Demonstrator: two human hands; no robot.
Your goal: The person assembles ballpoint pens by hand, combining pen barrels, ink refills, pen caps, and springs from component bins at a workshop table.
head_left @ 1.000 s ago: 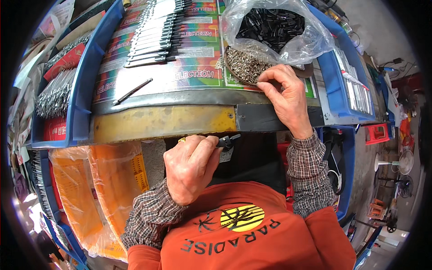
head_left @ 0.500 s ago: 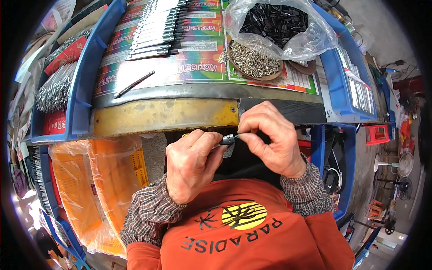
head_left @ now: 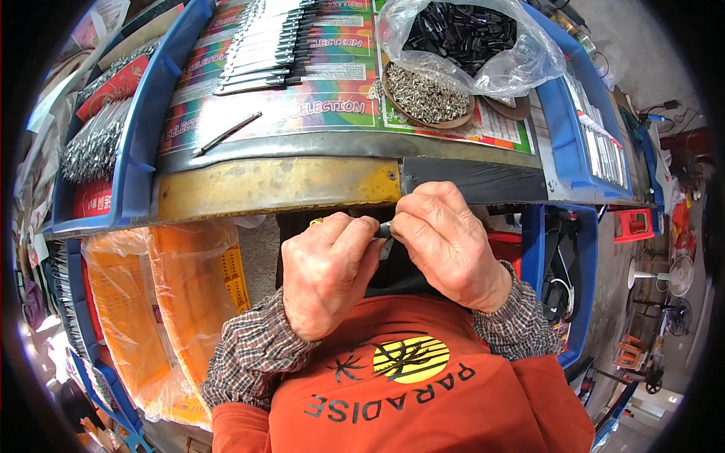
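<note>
In front of my chest, below the table edge, my left hand and my right hand meet at the fingertips. Between them they grip a small dark grey, tube-shaped pen part. Only a short length of it shows; the fingers cover its ends. Both hands are closed in a pinch. On the table beyond lies a single slim dark pen, apart from a row of silver pens with black ends.
A clear plastic bag holds black parts, beside a round dish of tiny metal pieces. Blue bins with pen parts stand left, another blue bin right. Below left are plastic-wrapped orange crates. The table's metal front edge lies ahead.
My right hand has closed in over the pen part and moved slightly down and left. Less of the part shows between my fingers. My left hand has barely moved.
</note>
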